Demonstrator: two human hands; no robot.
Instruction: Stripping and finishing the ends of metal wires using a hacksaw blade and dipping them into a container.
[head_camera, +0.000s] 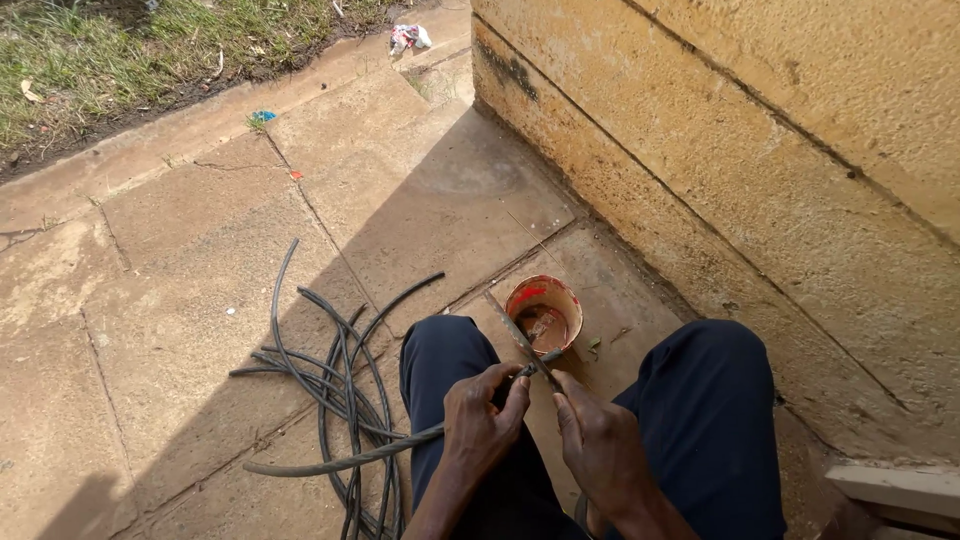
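A big yellow stone wall (760, 150) is seen on the right side. A floor of flat stone slabs (200, 290) is spread out below it, and a strip of grass (130, 50) is seen at the top left. Two knees in dark blue trousers (700, 420) are seen at the bottom.

A pile of long black cable (335, 385) is laid on the slabs, left of the knees. It is looped many times, and it looks thin, round and dusty. One end of it is lifted up from the pile and is led to the hands, between the knees.

A small round pot (543, 313) is stood on the slabs just in front of the knees. It is red on the inside rim and brown and dirty lower down. A crumpled white and pink wrapper (408, 37) is left far off by the grass, and a tiny blue scrap (263, 116) is seen near the edge.

The left hand (480, 420) is closed around the cable end. The right hand (600, 445) is closed on a thin blade (520, 340). The blade is tilted up toward the pot and is laid across the cable tip.
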